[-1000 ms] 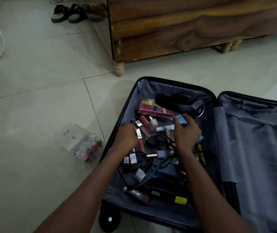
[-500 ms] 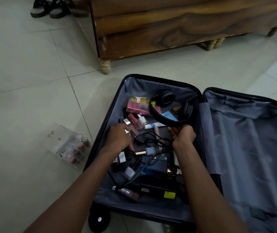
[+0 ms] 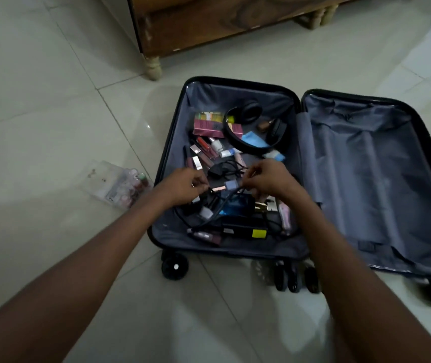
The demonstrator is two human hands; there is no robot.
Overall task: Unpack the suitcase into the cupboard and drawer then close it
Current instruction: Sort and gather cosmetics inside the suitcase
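The open suitcase (image 3: 235, 252) lies flat on the floor. Its left half holds several cosmetics, a pink box (image 3: 206, 125), black headphones (image 3: 238, 144) at the back, and a tangled black charger cable (image 3: 219, 213) with a grey-blue plug (image 3: 230, 185). The right half (image 3: 374, 174) shows only grey lining. Both hands hover over the middle of the left half. My left hand (image 3: 183, 186) has curled fingers pinching the end of a small rose-gold tube (image 3: 219, 189). My right hand (image 3: 268, 179) pinches the cable right beside the plug. The wooden cupboard (image 3: 209, 24) stands behind the suitcase.
A clear plastic box (image 3: 119, 186) of small nail-polish bottles lies on the tiles left of the suitcase. The cupboard's turned leg (image 3: 153, 68) stands close to the suitcase's back left corner. The suitcase wheels (image 3: 174, 265) stick out toward me.
My right hand set the headphones down at the back of the suitcase and drew back to the cable. My left hand lifted slightly toward the plug. The view pulled back.
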